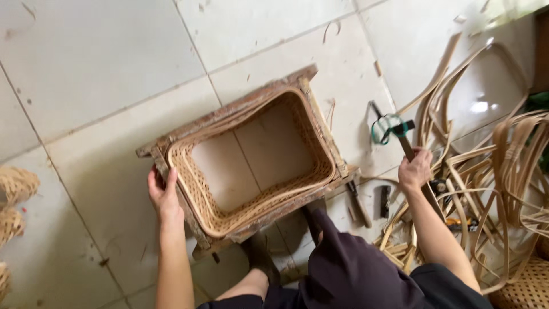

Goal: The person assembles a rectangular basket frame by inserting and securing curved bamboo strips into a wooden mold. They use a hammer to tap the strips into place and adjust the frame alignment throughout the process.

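My left hand (164, 197) is gripping the left edge of the wooden frame (229, 111) at centre frame, woven basket (197, 191) sitting inside. My right hand (415, 170) is closing around a hammer handle (410, 150) at right, beside rattan strips (503, 166).

open tile floor (97, 63) leftward; cane strips (486, 171) crowding the right
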